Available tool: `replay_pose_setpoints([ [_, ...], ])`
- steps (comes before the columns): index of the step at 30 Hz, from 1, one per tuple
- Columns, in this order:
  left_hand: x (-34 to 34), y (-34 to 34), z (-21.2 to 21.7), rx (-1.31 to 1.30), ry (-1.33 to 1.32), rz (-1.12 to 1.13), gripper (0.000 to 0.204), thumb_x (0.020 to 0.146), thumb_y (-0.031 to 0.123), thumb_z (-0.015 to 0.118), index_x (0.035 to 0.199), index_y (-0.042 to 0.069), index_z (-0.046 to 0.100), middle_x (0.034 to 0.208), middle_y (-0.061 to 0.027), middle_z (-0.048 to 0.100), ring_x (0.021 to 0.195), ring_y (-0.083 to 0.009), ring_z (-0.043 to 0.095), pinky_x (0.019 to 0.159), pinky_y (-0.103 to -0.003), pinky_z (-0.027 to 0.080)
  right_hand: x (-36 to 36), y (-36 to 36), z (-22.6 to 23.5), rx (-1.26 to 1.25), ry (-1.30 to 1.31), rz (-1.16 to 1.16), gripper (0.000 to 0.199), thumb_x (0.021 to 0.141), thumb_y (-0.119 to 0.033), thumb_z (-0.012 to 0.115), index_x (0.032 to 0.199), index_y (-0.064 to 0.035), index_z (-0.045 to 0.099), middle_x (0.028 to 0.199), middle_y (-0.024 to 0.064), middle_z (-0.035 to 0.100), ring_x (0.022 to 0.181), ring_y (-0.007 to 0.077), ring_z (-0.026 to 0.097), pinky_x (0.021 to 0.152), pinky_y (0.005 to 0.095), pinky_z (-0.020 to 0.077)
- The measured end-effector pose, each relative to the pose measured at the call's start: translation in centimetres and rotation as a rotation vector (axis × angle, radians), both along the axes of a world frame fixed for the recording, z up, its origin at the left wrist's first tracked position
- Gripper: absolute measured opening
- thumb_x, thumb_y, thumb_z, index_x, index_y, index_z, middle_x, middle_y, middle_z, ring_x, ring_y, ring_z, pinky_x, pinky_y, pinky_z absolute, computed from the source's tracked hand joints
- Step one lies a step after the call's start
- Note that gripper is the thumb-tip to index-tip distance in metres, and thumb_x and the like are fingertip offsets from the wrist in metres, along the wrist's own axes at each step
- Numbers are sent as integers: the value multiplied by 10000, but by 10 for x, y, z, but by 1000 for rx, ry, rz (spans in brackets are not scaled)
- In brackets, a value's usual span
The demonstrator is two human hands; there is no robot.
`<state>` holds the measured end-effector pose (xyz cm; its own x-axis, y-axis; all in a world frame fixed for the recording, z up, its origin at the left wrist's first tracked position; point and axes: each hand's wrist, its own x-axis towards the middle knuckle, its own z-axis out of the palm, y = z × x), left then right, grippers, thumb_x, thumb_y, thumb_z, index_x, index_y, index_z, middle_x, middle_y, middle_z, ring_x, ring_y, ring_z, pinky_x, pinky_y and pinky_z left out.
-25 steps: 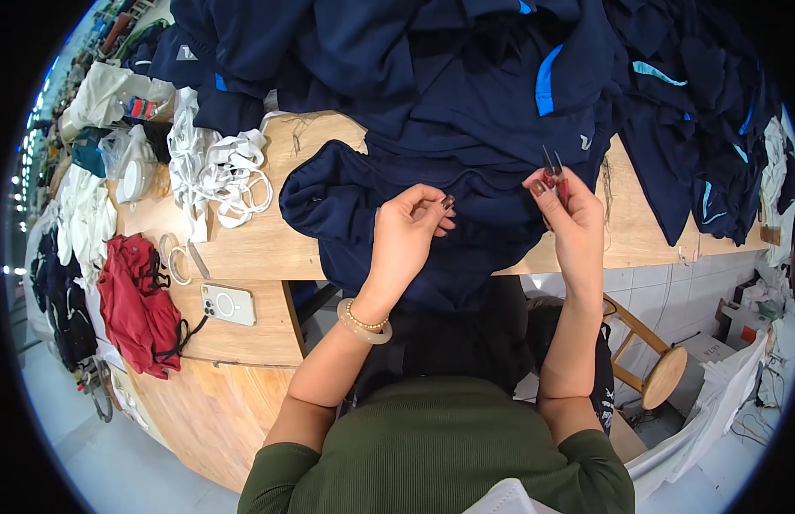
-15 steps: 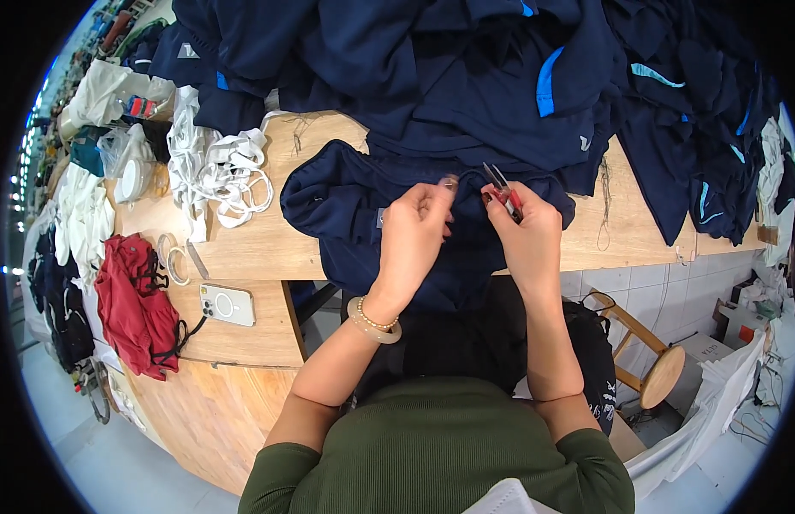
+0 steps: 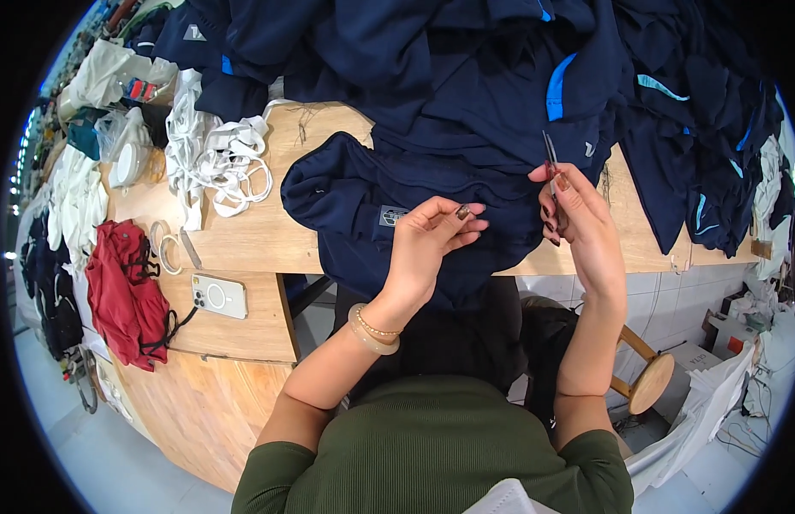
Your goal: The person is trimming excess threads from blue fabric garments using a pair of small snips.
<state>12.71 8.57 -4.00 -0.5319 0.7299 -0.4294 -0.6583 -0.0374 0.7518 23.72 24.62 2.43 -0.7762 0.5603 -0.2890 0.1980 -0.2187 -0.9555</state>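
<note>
We note the right grip (image 3: pixel 587 214) pinching snips (image 3: pixel 551 163), seemingly angled clear of the navy garment (image 3: pixel 346 193); the left grip's (image 3: pixel 421 244) closure we cannot tell.

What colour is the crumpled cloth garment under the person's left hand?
The crumpled cloth garment is dark navy blue; the head view shows it best.
</note>
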Motion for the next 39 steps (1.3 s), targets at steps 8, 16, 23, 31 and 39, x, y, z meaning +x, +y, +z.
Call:
replay_pose_setpoints([
  [8, 9, -5, -10, 136, -73, 10, 107, 945, 14, 529, 857, 13, 589, 1385, -155, 478, 1172, -237, 581, 943, -347, 500, -10, 18, 2, 94, -106, 253, 274, 978, -239, 559, 991, 16, 659, 591, -63, 424, 536, 19, 349, 497, 193, 251],
  [16, 9, -8, -11, 160, -55, 3, 126, 932, -15, 518, 826, 11, 579, 1372, -129, 447, 1237, -243, 530, 991, -360, 469, -19, 26, 2, 59, -379, 365, 277, 939, -250, 605, 850, 8, 656, 588, -53, 448, 494, 11, 315, 455, 202, 200],
  [23, 11, -6, -13, 170, -10, -5, 139, 934, -26, 506, 820, -1, 583, 1350, -121, 443, 1262, -246, 505, 1018, -377, 457, -26, 24, -3, 181, -462, 394, 220, 856, -173, 633, 768, 28, 647, 527, -34, 449, 476, 13, 329, 443, 208, 195],
  [31, 11, -6, -15, 183, -24, -3, 151, 934, -33, 500, 811, -2, 582, 1345, -118, 455, 1260, -247, 506, 1013, -375, 458, -34, 18, -8, 246, -473, 393, 206, 810, -159, 640, 733, 32, 644, 504, -40, 419, 457, 20, 323, 436, 219, 187],
  [39, 10, -7, -15, 186, -20, -9, 155, 931, -39, 497, 802, 1, 572, 1362, -126, 455, 1272, -249, 497, 1017, -379, 451, -38, 17, -11, 264, -467, 378, 179, 797, -130, 630, 732, 36, 642, 503, -39, 422, 459, 23, 326, 436, 222, 190],
])
